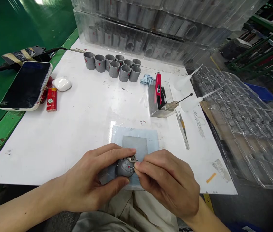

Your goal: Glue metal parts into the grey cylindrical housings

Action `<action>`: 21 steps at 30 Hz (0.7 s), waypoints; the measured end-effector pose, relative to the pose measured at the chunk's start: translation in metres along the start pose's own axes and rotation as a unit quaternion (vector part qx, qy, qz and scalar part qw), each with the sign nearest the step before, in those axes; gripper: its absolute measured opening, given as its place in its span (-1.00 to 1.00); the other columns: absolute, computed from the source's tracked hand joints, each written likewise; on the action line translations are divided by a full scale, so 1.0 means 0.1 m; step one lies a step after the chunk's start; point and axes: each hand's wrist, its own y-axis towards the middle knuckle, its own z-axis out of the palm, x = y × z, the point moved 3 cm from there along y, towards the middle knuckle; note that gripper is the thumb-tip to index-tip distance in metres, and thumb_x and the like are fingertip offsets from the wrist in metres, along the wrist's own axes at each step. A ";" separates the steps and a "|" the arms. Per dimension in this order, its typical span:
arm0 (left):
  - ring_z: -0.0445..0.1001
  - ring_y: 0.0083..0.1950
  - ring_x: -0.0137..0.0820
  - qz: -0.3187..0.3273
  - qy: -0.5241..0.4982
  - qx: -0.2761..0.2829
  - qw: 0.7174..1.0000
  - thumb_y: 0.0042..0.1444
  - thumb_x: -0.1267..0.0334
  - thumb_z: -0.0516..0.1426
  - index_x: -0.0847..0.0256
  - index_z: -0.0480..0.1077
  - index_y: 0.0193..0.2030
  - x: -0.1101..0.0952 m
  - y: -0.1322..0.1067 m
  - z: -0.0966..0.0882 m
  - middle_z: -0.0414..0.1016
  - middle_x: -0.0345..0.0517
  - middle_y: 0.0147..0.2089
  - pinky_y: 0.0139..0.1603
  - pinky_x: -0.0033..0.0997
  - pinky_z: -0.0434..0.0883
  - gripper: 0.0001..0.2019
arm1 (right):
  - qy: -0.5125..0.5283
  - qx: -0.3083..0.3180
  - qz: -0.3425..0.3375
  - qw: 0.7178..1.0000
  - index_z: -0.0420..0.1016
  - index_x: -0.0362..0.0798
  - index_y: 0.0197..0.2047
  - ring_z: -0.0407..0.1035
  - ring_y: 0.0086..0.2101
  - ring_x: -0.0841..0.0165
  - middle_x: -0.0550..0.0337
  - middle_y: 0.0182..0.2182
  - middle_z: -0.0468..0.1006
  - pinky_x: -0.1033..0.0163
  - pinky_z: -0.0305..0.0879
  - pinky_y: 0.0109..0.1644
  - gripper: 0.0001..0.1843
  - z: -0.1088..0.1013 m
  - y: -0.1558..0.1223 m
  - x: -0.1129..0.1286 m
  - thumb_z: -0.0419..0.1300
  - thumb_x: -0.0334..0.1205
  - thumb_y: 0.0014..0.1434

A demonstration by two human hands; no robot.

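Note:
My left hand [91,175] is curled round a small grey rounded part [124,169], thumb below and fingers above. The part has red and white marks on its side and a light metallic-looking piece at its top. At its right edge, my right hand [171,180] makes a pinch with thumb and forefinger; whatever sits between those fingertips is too small to make out. Beneath both hands lies a light blue cloth [153,135] with a greyish square [138,141] on it.
Several grey cups [114,69] stand at the back. To the right are a clear box [159,111] with a red-handled tool [158,85], tweezers [182,132] and white squeeze bottles [188,103]. A phone [26,85] and red lighter [51,100] lie left. Clear trays [136,35] are stacked behind.

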 end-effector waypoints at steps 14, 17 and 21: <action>0.52 0.10 -0.40 -0.009 0.008 0.010 1.000 0.27 0.50 0.17 -0.19 0.25 0.40 -0.09 -0.02 -0.02 0.46 -0.18 0.20 0.02 -0.53 0.50 -0.35 | 0.062 -0.084 0.095 0.990 0.66 -0.18 0.13 0.46 -0.24 0.16 0.04 -0.14 0.54 0.14 0.43 -0.26 -0.58 -0.23 -0.21 -0.05 0.24 -0.72 0.33; 0.50 0.14 -0.35 -0.037 -0.011 0.001 0.999 0.33 0.43 0.11 -0.35 0.23 0.39 -0.14 -0.05 -0.02 0.40 -0.20 0.27 -0.09 -0.55 0.50 -0.39 | 0.073 -0.093 0.126 0.985 0.67 -0.11 0.12 0.46 -0.23 0.16 0.07 -0.14 0.54 0.14 0.43 -0.25 -0.59 -0.26 -0.30 -0.13 0.25 -0.68 0.35; 0.45 0.03 -0.31 -0.190 -0.116 -0.019 0.975 0.43 0.23 0.02 -0.36 0.23 0.32 -0.08 -0.03 0.01 0.44 -0.23 0.12 -0.04 -0.41 0.44 -0.58 | 0.068 -0.113 0.162 0.978 0.70 -0.03 0.08 0.49 -0.22 0.15 0.11 -0.14 0.56 0.16 0.45 -0.24 -0.65 -0.31 -0.33 -0.24 0.27 -0.59 0.38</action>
